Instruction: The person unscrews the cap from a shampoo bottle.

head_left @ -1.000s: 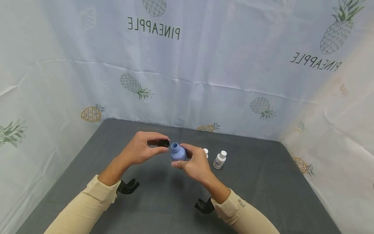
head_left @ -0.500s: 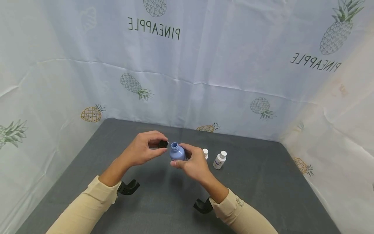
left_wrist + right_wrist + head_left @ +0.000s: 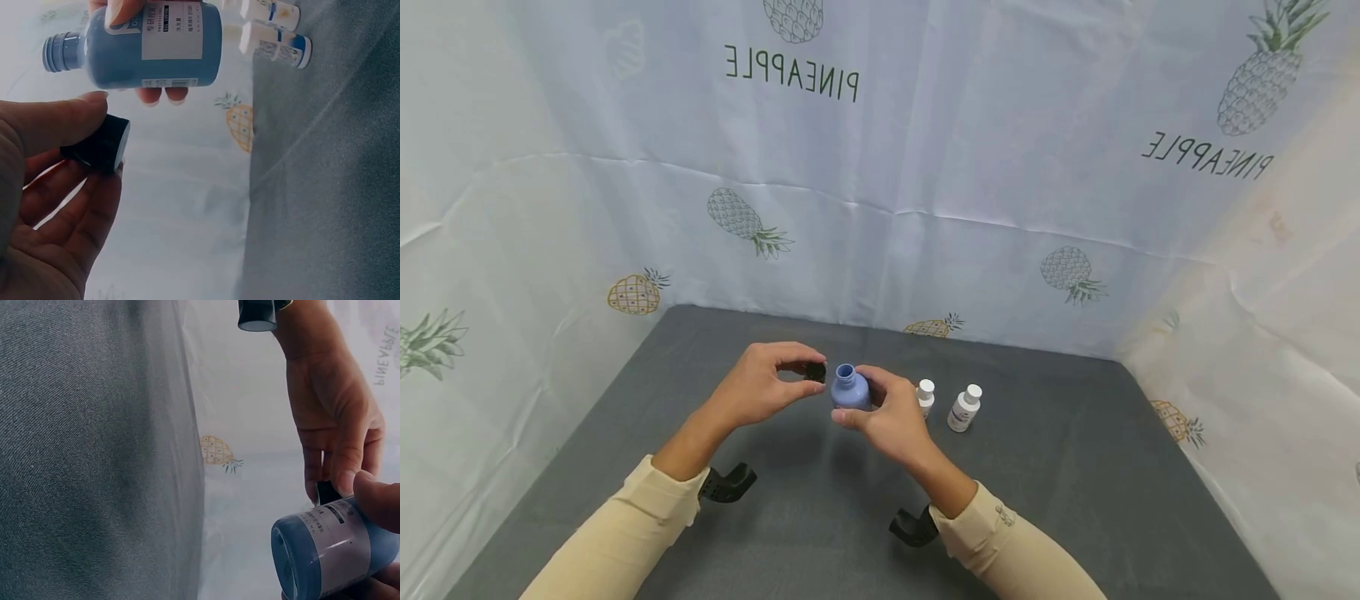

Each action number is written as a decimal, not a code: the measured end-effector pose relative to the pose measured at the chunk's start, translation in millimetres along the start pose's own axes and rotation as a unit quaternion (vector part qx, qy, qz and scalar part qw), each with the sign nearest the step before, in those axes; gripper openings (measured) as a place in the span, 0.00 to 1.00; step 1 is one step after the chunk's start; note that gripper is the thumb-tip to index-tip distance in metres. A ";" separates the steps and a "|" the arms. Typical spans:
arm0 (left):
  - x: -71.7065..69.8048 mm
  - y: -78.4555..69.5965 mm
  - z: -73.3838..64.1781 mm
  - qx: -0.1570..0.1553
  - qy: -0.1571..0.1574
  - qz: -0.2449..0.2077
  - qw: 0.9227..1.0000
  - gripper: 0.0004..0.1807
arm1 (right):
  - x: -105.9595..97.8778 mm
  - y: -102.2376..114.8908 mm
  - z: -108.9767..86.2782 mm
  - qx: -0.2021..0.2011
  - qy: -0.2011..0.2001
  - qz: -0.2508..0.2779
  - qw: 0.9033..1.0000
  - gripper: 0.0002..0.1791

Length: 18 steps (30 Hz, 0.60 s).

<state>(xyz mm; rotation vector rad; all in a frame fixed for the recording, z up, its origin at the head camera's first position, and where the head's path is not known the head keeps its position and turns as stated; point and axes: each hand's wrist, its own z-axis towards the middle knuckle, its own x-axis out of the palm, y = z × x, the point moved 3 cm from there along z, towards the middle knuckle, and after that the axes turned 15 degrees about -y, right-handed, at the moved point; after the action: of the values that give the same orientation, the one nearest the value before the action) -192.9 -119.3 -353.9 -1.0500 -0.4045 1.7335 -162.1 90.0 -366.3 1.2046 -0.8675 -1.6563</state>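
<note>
My right hand grips a blue bottle by its body, above the table. Its threaded neck is uncapped, and a printed white label shows in the left wrist view. Between the thumb and fingertips of my left hand is a black cap, pinched just left of the bottle neck and apart from it. Two small white bottles stand behind my right hand: one white bottle is partly hidden by it, while the other white bottle is in full view.
A dark grey cloth covers the table. White curtains with pineapple prints enclose its back and sides. Each wrist carries a black camera mount, the left mount and the right mount.
Both hands have shifted slightly left, carrying the cap and the blue bottle along. More of the nearer white bottle shows now. Each hand keeps its hold.
</note>
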 end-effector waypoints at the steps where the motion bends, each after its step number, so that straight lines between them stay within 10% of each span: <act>1: 0.1 0.8 -0.5 -0.003 0.000 0.002 1.000 0.17 | 0.5 -0.8 0.1 0.001 0.000 0.000 1.000 0.33; 18: 7.5 10.5 -6.4 -0.044 -0.001 0.017 0.999 0.20 | 7.9 -11.9 4.0 -0.003 -0.003 -0.004 1.000 0.32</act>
<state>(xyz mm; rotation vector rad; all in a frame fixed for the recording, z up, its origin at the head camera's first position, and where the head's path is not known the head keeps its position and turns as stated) -194.7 -118.4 -368.2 -1.1241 -0.4702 1.7599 -170.1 87.2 -378.5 1.1997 -0.8627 -1.6685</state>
